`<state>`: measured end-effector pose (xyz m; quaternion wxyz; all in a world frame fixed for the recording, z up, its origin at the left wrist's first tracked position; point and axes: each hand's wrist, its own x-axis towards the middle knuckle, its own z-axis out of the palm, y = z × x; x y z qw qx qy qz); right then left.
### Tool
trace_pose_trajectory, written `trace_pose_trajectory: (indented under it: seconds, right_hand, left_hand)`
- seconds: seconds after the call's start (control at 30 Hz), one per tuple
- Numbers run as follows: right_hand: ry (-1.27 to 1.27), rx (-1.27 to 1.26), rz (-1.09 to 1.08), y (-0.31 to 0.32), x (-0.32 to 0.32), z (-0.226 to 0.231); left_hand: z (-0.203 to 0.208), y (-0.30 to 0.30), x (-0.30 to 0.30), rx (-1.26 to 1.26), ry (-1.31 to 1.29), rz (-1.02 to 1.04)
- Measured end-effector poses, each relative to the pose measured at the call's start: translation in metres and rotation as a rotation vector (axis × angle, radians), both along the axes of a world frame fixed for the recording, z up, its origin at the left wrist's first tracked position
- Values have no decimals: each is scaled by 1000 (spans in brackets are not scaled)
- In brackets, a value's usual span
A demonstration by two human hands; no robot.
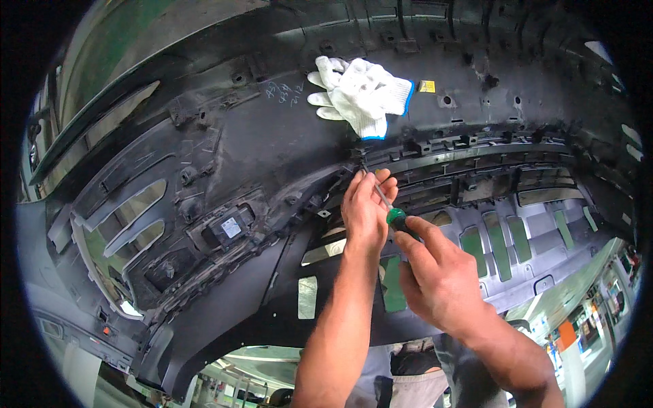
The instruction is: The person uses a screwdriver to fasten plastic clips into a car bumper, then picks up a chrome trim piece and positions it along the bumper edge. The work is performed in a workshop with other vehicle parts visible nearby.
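A screwdriver (396, 216) with a green and dark handle is gripped in my right hand (445, 275), its thin metal shaft slanting up and to the left. My left hand (367, 207) is closed around the shaft near the tip, its fingers curled together. The tip meets a dark joint in the black bumper (265, 143), just above my left fingertips, and what it touches there is too small to make out. Beyond my hands, white work gloves (357, 92) with blue-edged cuffs lie on the bumper's inner face.
A slatted grille section (476, 160) runs to the right of my hands. At the left sits a black module (228, 228) with a white label. A small yellow sticker (426, 86) is beside the gloves. Cut-out openings and raised clips break up the bumper. Shelving with goods stands at lower right.
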<state>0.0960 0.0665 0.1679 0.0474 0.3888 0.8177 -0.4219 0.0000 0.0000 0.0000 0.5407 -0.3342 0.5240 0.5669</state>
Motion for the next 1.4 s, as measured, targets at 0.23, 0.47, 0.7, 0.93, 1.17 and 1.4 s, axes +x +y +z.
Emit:
trace_pose_trajectory:
  seconds: [0.23, 0.47, 0.7, 0.93, 1.17, 1.4]
  right_hand:
    - [-125, -114, -163, 1, -38, 15]
    - [-99, -53, -31, 7, -40, 31]
    - [-51, 98, 52, 6, -28, 16]
    - [-51, 151, 148, 2, -13, 12]
    - [-123, 80, 113, -5, -12, 15]
    - [-321, -259, -103, -15, -3, 13]
  left_hand:
    - [27, -5, -8, 58, -220, 21]
    - [22, 8, -13, -22, -232, 2]
    - [24, -2, -14, 58, -181, -84]
    - [24, 0, -7, 20, -118, -94]
    - [26, -2, -7, 25, -79, -177]
    - [12, -8, -7, -227, 343, -554]
